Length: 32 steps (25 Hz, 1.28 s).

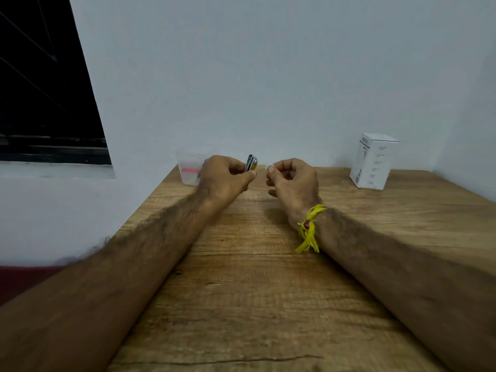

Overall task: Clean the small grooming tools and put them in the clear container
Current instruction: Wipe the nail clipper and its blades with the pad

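Item in hand: a small dark metal grooming tool with a yellowish face, likely a nail clipper (251, 162), held above the far part of the brown wood-grain worktop (255, 291). Holder: the left hand (224, 178), fingers curled round the tool's lower end, thumb pressed against its side; the upper end stands clear of the grip. Long axis: near upright, leaning slightly to the right. Opposite party: the right hand (291, 181), a yellow thread band at its wrist, thumb and forefinger pressed together on a small pale scrap, perhaps tissue or cotton, too small to identify. Governing relation: the pinching fingertips (271, 169) lie just beside the tool's exposed end, to its right, at about the same height and apart from it; a short leftward move would, by judgement, bring the scrap onto the metal for wiping. Destination: a clear plastic container with something pink inside (189, 167), on the worktop's far left corner, just behind and left of the left hand, so the nearer hand for the drop is the left. Also present: a white printed cardboard box (374, 161), far right, well apart.
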{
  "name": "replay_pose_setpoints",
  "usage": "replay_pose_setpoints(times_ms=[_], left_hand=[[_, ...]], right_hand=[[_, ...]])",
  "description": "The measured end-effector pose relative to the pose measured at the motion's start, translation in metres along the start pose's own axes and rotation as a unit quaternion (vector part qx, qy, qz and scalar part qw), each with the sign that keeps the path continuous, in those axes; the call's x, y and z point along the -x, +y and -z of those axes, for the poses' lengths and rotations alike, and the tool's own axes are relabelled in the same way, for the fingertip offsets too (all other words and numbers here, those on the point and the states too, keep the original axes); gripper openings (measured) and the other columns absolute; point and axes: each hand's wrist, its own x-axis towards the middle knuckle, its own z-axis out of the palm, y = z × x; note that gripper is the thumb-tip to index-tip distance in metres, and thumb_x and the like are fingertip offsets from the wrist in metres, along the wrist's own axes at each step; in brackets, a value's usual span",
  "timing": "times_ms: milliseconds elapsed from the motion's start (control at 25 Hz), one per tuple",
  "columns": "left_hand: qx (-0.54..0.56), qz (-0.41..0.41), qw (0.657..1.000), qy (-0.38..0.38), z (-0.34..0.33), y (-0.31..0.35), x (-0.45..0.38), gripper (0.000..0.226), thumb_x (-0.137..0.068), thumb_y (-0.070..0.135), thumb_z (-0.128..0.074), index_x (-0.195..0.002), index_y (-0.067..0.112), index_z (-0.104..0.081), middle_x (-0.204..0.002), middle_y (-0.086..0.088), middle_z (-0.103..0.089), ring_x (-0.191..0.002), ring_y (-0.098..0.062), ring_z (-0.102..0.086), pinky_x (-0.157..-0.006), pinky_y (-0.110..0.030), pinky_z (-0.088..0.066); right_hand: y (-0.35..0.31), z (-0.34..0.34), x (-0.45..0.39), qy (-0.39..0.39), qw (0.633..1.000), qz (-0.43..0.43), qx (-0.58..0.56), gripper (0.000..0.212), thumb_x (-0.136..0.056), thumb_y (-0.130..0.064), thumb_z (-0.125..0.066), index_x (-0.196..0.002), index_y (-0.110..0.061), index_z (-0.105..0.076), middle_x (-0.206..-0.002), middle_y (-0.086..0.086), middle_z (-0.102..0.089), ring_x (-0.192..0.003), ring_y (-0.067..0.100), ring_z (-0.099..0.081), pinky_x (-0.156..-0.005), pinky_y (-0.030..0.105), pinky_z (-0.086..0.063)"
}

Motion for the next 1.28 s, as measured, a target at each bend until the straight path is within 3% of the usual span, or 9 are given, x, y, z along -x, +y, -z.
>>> replay_pose_setpoints(times_ms=[120,240,360,520,680,840,1040,1280], left_hand=[[-0.074,-0.024,0.997,0.023,0.003,0.004,-0.004,0.007,-0.084,0.025,-0.079,-0.082,0.019,-0.077,-0.068,0.003,-0.072,-0.068,-0.013,-0.071,-0.072,-0.03,-0.059],[-0.136,-0.04,0.988,0.06,0.015,0.009,-0.013,0.01,-0.085,0.024,-0.076,-0.09,0.015,-0.08,-0.074,0.003,-0.072,-0.077,-0.013,-0.068,-0.073,-0.026,-0.056],[-0.179,-0.057,0.977,0.103,0.04,0.012,-0.025,0.012,-0.087,0.023,-0.07,-0.091,0.016,-0.079,-0.079,0.002,-0.072,-0.081,-0.017,-0.068,-0.076,-0.033,-0.057],[-0.228,-0.049,0.96,0.157,0.077,0.001,-0.047,0.014,-0.087,0.021,-0.07,-0.093,0.012,-0.078,-0.086,-0.003,-0.075,-0.086,-0.022,-0.069,-0.078,-0.036,-0.058],[-0.21,-0.024,0.959,0.192,0.092,-0.01,-0.059,0.033,-0.08,0.025,-0.081,-0.111,0.016,-0.072,-0.092,0.0,-0.073,-0.092,-0.016,-0.067,-0.079,-0.023,-0.049],[-0.25,0.007,0.952,0.174,0.096,-0.005,-0.092,0.049,-0.07,0.033,-0.091,-0.11,0.014,-0.07,-0.098,-0.003,-0.073,-0.096,-0.017,-0.068,-0.076,-0.024,-0.05],[-0.399,0.105,0.909,0.062,0.09,0.005,-0.123,0.074,-0.06,0.038,-0.097,-0.119,0.007,-0.063,-0.118,-0.009,-0.067,-0.107,-0.028,-0.065,-0.086,-0.037,-0.059],[-0.455,0.106,0.882,0.068,0.081,-0.006,-0.121,0.063,-0.064,0.045,-0.092,-0.113,0.015,-0.066,-0.112,-0.004,-0.07,-0.104,-0.026,-0.066,-0.093,-0.041,-0.054]], right_hand=[[0.005,-0.01,-0.014,0.024,0.999,-0.004,0.025,0.011,-0.082,-0.026,-0.073,-0.075,-0.023,-0.065,-0.076,0.002,-0.073,-0.075,0.022,-0.073,-0.071,0.048,-0.062],[-0.001,-0.025,-0.042,0.041,0.998,-0.021,0.048,0.012,-0.08,-0.029,-0.073,-0.074,-0.021,-0.066,-0.075,-0.001,-0.073,-0.076,0.023,-0.072,-0.074,0.047,-0.061],[-0.014,-0.042,-0.06,0.065,0.995,-0.015,0.074,0.01,-0.086,-0.024,-0.071,-0.08,-0.017,-0.066,-0.08,-0.001,-0.072,-0.082,0.023,-0.07,-0.077,0.032,-0.055],[0.004,-0.06,-0.05,0.059,0.989,0.072,0.114,0.006,-0.091,-0.02,-0.065,-0.086,-0.017,-0.063,-0.084,-0.002,-0.068,-0.089,0.024,-0.065,-0.077,0.03,-0.049],[0.028,-0.065,-0.056,0.009,0.973,0.178,0.148,0.003,-0.09,-0.02,-0.063,-0.087,-0.019,-0.063,-0.088,0.0,-0.068,-0.086,0.022,-0.063,-0.076,0.033,-0.049],[0.03,-0.065,-0.061,-0.025,0.965,0.21,0.152,0.004,-0.093,-0.02,-0.062,-0.089,-0.018,-0.062,-0.089,0.001,-0.066,-0.084,0.02,-0.06,-0.076,0.036,-0.051],[0.034,-0.066,-0.066,-0.028,0.968,0.205,0.143,0.005,-0.093,-0.02,-0.062,-0.089,-0.018,-0.062,-0.088,0.002,-0.066,-0.084,0.022,-0.06,-0.075,0.036,-0.05],[0.037,-0.065,-0.068,-0.003,0.977,0.179,0.116,0.005,-0.092,-0.019,-0.063,-0.088,-0.018,-0.062,-0.089,0.002,-0.066,-0.086,0.02,-0.06,-0.074,0.031,-0.047]])
